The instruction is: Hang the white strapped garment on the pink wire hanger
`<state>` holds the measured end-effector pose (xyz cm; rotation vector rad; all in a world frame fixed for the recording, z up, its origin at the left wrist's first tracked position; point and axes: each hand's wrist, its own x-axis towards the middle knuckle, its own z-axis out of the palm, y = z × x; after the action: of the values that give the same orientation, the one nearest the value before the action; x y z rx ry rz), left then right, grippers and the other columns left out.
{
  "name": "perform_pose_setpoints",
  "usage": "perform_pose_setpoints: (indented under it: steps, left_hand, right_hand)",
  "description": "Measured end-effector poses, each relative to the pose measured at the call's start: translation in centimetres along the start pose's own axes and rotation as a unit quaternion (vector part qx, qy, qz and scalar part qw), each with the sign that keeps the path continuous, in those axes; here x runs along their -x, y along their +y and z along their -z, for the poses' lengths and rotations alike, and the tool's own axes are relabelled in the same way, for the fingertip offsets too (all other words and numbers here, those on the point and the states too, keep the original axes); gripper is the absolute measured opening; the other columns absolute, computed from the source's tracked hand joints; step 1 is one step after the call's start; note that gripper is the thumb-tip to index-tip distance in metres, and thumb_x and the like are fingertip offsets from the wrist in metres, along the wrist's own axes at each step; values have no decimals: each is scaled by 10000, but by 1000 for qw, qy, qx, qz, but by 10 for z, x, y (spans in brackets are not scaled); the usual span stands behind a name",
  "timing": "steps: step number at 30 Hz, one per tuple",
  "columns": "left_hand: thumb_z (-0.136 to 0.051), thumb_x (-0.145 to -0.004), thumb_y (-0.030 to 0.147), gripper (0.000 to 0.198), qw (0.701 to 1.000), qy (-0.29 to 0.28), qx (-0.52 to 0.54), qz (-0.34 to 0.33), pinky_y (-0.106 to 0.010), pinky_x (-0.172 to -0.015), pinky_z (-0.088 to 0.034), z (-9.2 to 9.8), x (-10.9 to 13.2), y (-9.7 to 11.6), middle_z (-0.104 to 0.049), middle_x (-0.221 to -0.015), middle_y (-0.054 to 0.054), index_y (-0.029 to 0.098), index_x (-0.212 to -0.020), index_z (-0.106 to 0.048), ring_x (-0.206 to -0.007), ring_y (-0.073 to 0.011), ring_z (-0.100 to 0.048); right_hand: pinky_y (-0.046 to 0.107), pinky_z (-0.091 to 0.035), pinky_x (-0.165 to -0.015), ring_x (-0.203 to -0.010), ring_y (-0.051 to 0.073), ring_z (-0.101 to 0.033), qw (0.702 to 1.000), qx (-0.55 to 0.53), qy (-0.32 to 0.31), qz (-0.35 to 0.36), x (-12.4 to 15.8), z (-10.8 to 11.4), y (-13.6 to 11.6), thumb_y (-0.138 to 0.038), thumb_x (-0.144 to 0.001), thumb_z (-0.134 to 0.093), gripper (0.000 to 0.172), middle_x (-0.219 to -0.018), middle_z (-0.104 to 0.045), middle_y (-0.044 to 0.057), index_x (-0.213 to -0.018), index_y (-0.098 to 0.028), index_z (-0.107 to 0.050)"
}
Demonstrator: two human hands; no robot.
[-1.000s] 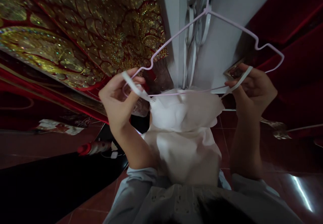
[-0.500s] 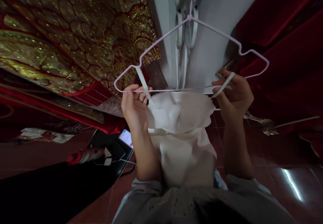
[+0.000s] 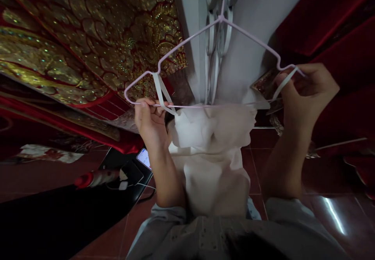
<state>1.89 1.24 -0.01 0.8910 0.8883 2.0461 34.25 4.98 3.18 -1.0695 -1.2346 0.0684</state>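
A pale pink clothes hanger (image 3: 193, 37) hangs by its hook in front of me. From it a white garment (image 3: 213, 174) with thin straps and a ruffled top drops towards my body. Its left strap (image 3: 159, 90) is looped over the hanger's left shoulder, at the notch. My left hand (image 3: 150, 119) is closed on the hanger's bottom bar near the left end. At the right end, my right hand (image 3: 307, 88) pinches the right strap (image 3: 285, 83) against the hanger's shoulder; those fingers partly cover the hanger's tip.
Gold-sequined red garments (image 3: 140, 29) hang at the left, and dark red cloth (image 3: 328, 25) at the right. Linked white rings (image 3: 211, 37) hang behind the hanger. Lower left, a black table (image 3: 113, 158) bears a lit phone (image 3: 144, 158) and a red-capped bottle (image 3: 96, 178).
My right hand has moved right and up, stretching the right strap from below the hanger onto its right shoulder. My left hand has shifted slightly left along the bottom bar.
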Motion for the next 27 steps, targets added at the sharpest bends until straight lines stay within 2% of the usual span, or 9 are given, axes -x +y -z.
perform_pose_setpoints:
  steps: [3,6,10,14,17,21,27]
  left_hand:
    - [-841,-986,500,380,1000,-3,21,-2,-310,-821,-630,-1,0,2,-707,-729,6,238,-890,-583,-740,-183,-774]
    - [-809,-1016,466,339,1000,-8,26,-1,-325,-831,-637,0,1,2,-715,-742,-5,236,-901,-587,-746,-191,-774]
    - [-765,-1055,443,304,999,-16,29,0,-336,-849,-635,1,1,0,-714,-759,-11,238,-923,-585,-773,-199,-779]
    - [-794,-1026,420,299,999,-11,46,14,-300,-806,-626,2,1,-2,-727,-737,-12,228,-891,-609,-748,-187,-783]
    - [-788,-1037,413,290,998,-18,60,12,-300,-811,-634,1,1,-2,-736,-740,-8,228,-893,-617,-745,-180,-781]
    - [-781,-1050,419,294,998,-17,55,3,-281,-798,-627,2,2,-2,-728,-743,1,233,-903,-607,-750,-168,-776]
    - [-804,-1038,424,318,999,-17,48,-4,-301,-805,-640,4,0,-1,-680,-735,9,237,-900,-586,-738,-172,-753]
  right_hand:
    - [422,-556,-985,-850,173,-652,994,70,-81,12,0,0,-25,-201,-790,-848,161,-858,-731,-1,-945,-227,-814]
    - [480,-536,-1104,-1026,218,-712,992,81,-92,28,0,1,-30,-183,-812,-840,282,-1017,-789,18,-1086,-248,-837]
    - [399,-592,-934,-979,210,-739,998,37,-44,22,0,-2,-26,-202,-843,-833,271,-1019,-795,35,-1110,-243,-850]
    - [344,-585,-777,-896,206,-726,998,38,-41,31,1,-5,-31,-227,-819,-866,273,-952,-779,18,-1086,-280,-860]
    - [338,-577,-771,-869,190,-703,998,20,-31,42,2,-6,-38,-214,-815,-864,282,-930,-765,15,-1089,-280,-870]
    - [305,-520,-695,-769,140,-610,999,19,-48,0,0,-6,-40,-211,-777,-858,308,-891,-726,6,-1083,-246,-872]
    - [359,-529,-827,-837,150,-616,994,40,-102,5,4,-3,-32,-356,-787,-921,419,-939,-709,1,-1176,-235,-825]
